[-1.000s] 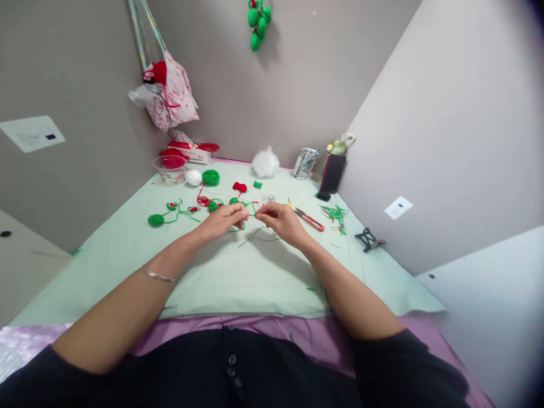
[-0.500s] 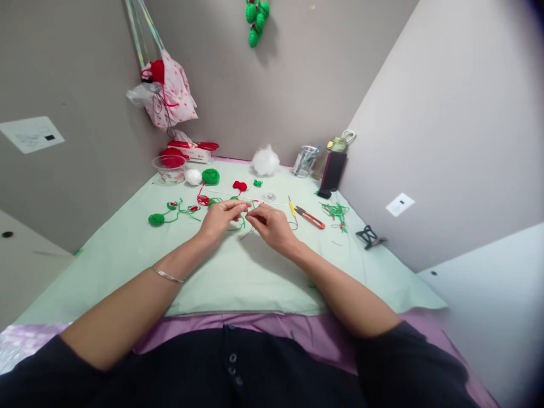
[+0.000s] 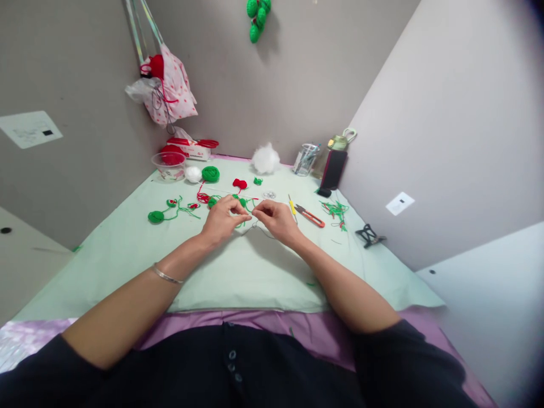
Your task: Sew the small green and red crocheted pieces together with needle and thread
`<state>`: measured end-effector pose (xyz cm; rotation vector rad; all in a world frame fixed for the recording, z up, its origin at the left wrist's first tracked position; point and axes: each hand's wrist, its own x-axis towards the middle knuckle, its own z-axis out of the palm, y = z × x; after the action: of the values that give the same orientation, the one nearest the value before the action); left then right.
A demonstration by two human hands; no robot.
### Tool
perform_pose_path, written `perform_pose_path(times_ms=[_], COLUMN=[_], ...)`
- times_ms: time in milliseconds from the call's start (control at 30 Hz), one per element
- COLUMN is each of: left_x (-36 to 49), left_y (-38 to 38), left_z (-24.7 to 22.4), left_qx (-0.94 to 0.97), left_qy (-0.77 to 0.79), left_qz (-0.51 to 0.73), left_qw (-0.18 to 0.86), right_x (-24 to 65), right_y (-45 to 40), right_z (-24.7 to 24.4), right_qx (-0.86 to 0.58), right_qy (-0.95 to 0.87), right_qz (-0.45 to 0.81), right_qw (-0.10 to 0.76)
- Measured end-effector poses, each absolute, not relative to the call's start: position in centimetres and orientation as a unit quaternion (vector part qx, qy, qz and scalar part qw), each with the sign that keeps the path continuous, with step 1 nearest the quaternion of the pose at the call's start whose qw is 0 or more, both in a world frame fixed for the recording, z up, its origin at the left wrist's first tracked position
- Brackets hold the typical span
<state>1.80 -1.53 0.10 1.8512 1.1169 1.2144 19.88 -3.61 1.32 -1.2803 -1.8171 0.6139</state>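
My left hand [image 3: 223, 220] is pinched, thumb against forefinger, over the middle of the pale green cloth [image 3: 238, 277]. Close to its right, my right hand [image 3: 276, 220] has its fingertips pressed together too. What lies between the fingertips of each hand is too small to make out. A thin dark cord [image 3: 264, 231] loops on the cloth just below the fingertips. Behind the hands are small green crocheted pieces [image 3: 239, 200] and a tangle of red yarn [image 3: 203, 198].
Orange-handled snips [image 3: 310, 216], a yellow-handled hook [image 3: 292, 205] and green yarn scraps [image 3: 335, 211] lie to the right. White stuffing [image 3: 266, 159], a pen cup [image 3: 305, 160] and a propped phone [image 3: 334, 171] stand behind. A plastic tub [image 3: 169, 167] is back left.
My left hand has turned, opening a gap between its curled fingers and thumb. My right hand has shifted slightly right, and more of the dark cord shows below the hands.
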Motion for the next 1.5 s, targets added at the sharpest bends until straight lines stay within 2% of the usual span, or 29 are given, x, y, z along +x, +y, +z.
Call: perform_pose_path(times_ms=[67, 233, 433, 533, 700, 833, 933, 1033, 1200, 1267, 1500], left_x=[1.8, 1.9, 1.1, 0.8, 1.5, 1.7, 1.7, 1.7, 1.8, 1.7, 1.6], left_y=[-1.7, -1.7, -0.6, -0.4, -1.2, -1.7, -1.6, -1.5, -1.7, -1.7, -1.2], left_z=[0.2, 0.2, 0.1, 0.0, 0.2, 0.9, 1.0, 0.7, 0.1, -0.1, -0.3], left_qx=[0.684, 0.611, 0.584, 0.599, 0.61, 0.535, 0.491, 0.491, 0.655, 0.704, 0.721], left_qy=[0.415, 0.353, 0.362, 0.368, 0.358, 0.317, 0.312, 0.341, 0.385, 0.376, 0.381], left_qz=[0.482, 0.489, 0.534, 0.505, 0.396, 0.424, 0.457, 0.488, 0.514, 0.495, 0.469], left_qw=[0.358, 0.513, 0.492, 0.501, 0.586, 0.659, 0.673, 0.636, 0.399, 0.344, 0.338], right_x=[19.9, 19.8, 20.0, 20.4, 21.2, 21.0, 20.0, 19.2, 19.3, 19.7, 20.0], right_y=[-3.6, -3.8, -3.8, -3.5, -2.7, -2.6, -3.3, -4.1, -4.4, -4.2, -3.8], right_z=[1.4, 1.8, 2.5, 2.7, 2.2, 1.4, 0.7, 0.5, 0.9, 1.1, 1.5], right_qx=[-0.502, -0.487, -0.494, -0.503, -0.517, -0.519, -0.483, -0.443, -0.447, -0.458, -0.47], right_qy=[-0.705, -0.698, -0.664, -0.651, -0.644, -0.667, -0.73, -0.786, -0.801, -0.797, -0.788], right_qz=[0.285, 0.323, 0.324, 0.321, 0.288, 0.263, 0.192, 0.128, 0.074, 0.068, 0.083], right_qw=[0.411, 0.414, 0.459, 0.469, 0.485, 0.465, 0.443, 0.412, 0.392, 0.387, 0.389])
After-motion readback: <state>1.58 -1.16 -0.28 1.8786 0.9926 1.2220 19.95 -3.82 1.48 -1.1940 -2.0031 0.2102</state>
